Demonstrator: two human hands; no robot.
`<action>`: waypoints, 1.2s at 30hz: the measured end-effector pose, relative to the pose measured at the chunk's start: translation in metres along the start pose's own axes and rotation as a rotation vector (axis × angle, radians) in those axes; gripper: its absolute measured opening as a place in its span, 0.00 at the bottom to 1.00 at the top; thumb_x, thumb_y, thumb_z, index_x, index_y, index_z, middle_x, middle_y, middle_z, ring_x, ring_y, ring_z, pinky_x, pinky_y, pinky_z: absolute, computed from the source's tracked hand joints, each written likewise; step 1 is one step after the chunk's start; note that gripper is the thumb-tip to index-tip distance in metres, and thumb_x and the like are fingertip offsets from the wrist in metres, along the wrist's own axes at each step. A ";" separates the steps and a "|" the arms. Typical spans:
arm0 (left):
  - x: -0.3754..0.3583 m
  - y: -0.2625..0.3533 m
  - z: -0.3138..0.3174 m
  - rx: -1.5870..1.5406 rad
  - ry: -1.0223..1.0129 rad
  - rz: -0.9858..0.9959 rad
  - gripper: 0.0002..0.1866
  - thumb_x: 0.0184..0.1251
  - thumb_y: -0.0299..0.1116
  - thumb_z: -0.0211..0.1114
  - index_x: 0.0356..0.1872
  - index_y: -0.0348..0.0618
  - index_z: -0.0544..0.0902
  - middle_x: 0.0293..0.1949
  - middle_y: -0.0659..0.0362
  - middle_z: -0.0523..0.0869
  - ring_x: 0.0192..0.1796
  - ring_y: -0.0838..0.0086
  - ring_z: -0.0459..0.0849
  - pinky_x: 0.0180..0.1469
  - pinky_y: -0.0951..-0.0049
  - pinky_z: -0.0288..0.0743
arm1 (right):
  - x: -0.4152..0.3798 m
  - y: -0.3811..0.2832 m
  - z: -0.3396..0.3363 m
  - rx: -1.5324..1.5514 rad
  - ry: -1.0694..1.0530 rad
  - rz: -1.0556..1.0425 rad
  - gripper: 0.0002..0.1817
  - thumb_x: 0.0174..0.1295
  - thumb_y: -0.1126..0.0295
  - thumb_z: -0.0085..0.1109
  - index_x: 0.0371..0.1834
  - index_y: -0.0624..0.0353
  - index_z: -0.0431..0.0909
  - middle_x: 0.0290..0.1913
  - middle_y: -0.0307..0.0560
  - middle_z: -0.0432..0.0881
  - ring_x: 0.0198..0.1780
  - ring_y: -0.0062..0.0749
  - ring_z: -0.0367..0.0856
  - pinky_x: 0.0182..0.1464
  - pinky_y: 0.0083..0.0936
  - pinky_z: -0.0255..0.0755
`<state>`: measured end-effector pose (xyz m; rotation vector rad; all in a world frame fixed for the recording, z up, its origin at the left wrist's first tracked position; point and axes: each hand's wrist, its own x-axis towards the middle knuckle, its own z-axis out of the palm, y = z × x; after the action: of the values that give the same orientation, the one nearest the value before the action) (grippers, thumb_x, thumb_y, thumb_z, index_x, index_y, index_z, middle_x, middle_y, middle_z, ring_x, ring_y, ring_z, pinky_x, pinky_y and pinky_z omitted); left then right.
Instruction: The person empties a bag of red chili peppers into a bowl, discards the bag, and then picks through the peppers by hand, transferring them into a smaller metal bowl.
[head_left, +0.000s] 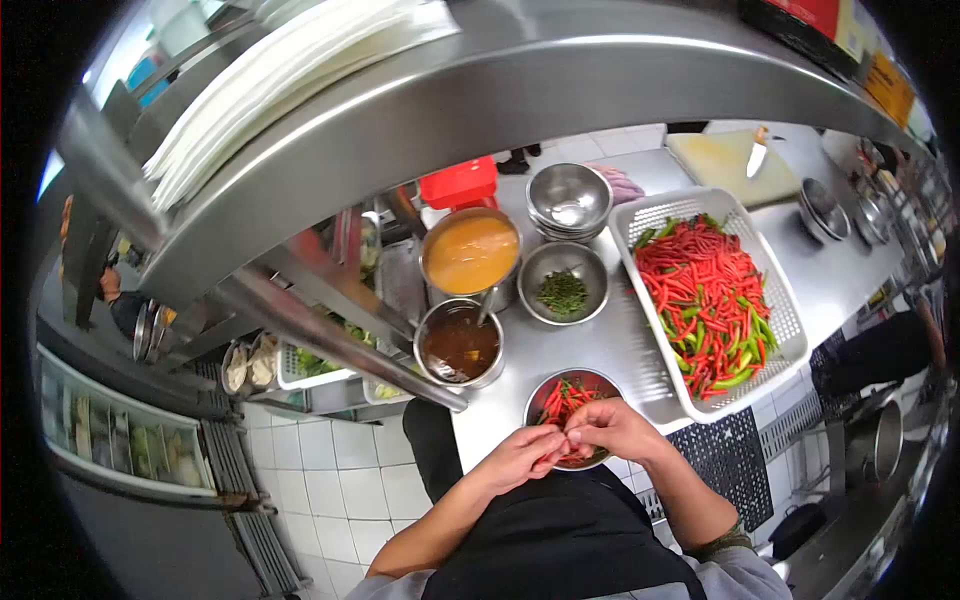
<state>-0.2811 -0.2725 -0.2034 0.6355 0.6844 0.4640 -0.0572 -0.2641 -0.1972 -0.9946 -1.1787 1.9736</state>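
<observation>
My left hand [522, 457] and my right hand [612, 428] meet over the near edge of a steel bowl [530, 392]. Red chili peppers [575, 390], some with green stems, lie in this bowl. The fingers of both hands are pinched together at the tips. Whatever is between them is too small and too covered to make out. Beyond the bowl stands a second steel bowl [604, 292] holding small green stems [562, 292]. To the right, a white perforated basket [792, 318] is heaped with red and green chili peppers [700, 290].
Left of the bowls stand a pot of orange liquid [472, 252] and a pot of dark brown liquid [460, 342]. Stacked steel bowls [570, 197] sit behind. A knife [757, 155] rests on a cutting board [710, 165]. A steel shelf [480, 95] spans overhead.
</observation>
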 end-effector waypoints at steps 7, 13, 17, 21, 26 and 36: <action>0.004 -0.005 0.010 -0.270 0.155 -0.048 0.12 0.80 0.38 0.52 0.36 0.43 0.73 0.26 0.65 0.70 0.22 0.82 0.65 0.22 0.82 0.57 | -0.001 0.012 0.029 -0.705 0.435 -0.481 0.07 0.61 0.72 0.65 0.33 0.62 0.76 0.29 0.50 0.80 0.31 0.41 0.83 0.33 0.34 0.75; 0.007 -0.011 0.003 -0.272 0.047 0.021 0.12 0.79 0.39 0.50 0.34 0.43 0.72 0.26 0.63 0.70 0.23 0.79 0.67 0.23 0.79 0.60 | -0.002 0.008 0.020 -1.008 0.440 -0.407 0.06 0.59 0.72 0.62 0.37 0.60 0.77 0.37 0.52 0.80 0.42 0.50 0.83 0.41 0.45 0.77; -0.002 -0.006 0.002 -0.331 0.006 0.035 0.13 0.75 0.41 0.51 0.33 0.42 0.70 0.26 0.61 0.69 0.25 0.76 0.68 0.22 0.79 0.60 | -0.002 0.003 0.003 -1.131 0.382 -0.175 0.11 0.59 0.71 0.59 0.45 0.58 0.79 0.46 0.54 0.79 0.51 0.53 0.81 0.48 0.47 0.77; -0.005 -0.018 -0.007 -0.336 0.014 -0.047 0.14 0.73 0.42 0.54 0.41 0.40 0.76 0.32 0.57 0.77 0.28 0.70 0.74 0.28 0.71 0.67 | 0.031 0.033 -0.001 -1.276 0.365 -0.194 0.15 0.60 0.69 0.57 0.49 0.60 0.80 0.49 0.57 0.80 0.51 0.52 0.82 0.50 0.43 0.79; -0.014 -0.012 -0.002 -0.181 0.020 -0.047 0.12 0.79 0.37 0.50 0.42 0.39 0.75 0.34 0.56 0.77 0.32 0.71 0.75 0.30 0.72 0.67 | 0.043 0.048 0.005 -1.353 0.371 -0.183 0.13 0.58 0.69 0.59 0.46 0.58 0.81 0.45 0.53 0.81 0.48 0.49 0.84 0.48 0.40 0.80; -0.007 -0.013 -0.011 -0.212 0.139 -0.095 0.10 0.79 0.35 0.51 0.39 0.40 0.74 0.28 0.59 0.74 0.27 0.74 0.70 0.26 0.75 0.61 | 0.044 0.049 -0.003 -1.339 0.268 -0.177 0.11 0.60 0.66 0.61 0.44 0.56 0.83 0.44 0.54 0.81 0.45 0.50 0.85 0.45 0.44 0.79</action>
<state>-0.2914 -0.2814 -0.2156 0.3716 0.7816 0.4876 -0.0836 -0.2474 -0.2552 -1.5756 -2.3290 0.6687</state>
